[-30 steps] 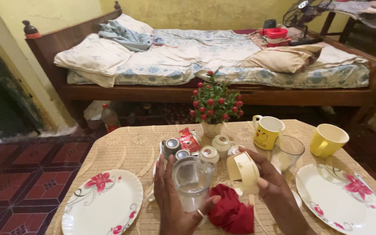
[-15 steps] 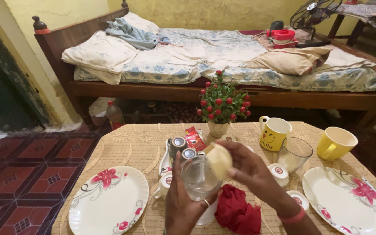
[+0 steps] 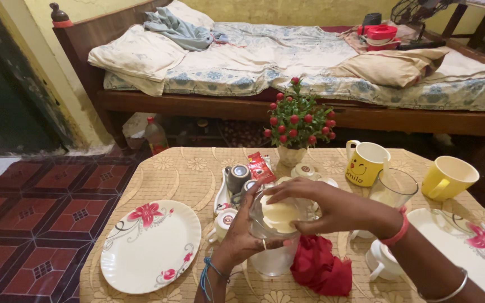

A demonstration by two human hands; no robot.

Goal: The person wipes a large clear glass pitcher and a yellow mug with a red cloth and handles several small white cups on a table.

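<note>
Now pressing the cream lid (image 3: 279, 216), held off to the side a second ago, onto the clear jar (image 3: 273, 247) near the table's (image 3: 169, 174) front edge, right hand (image 3: 324, 207) fingers curled over it, left hand (image 3: 242, 241) wrapped around the jar.

The left hand (image 3: 242, 238) is wearing a thin ring on one finger and blue thread bands around the wrist, at about seven o'clock from the hand. The right hand (image 3: 326, 207) is wearing a pink band at the wrist, and a slim silver bangle is sitting further up the bare forearm, toward four o'clock.
</note>
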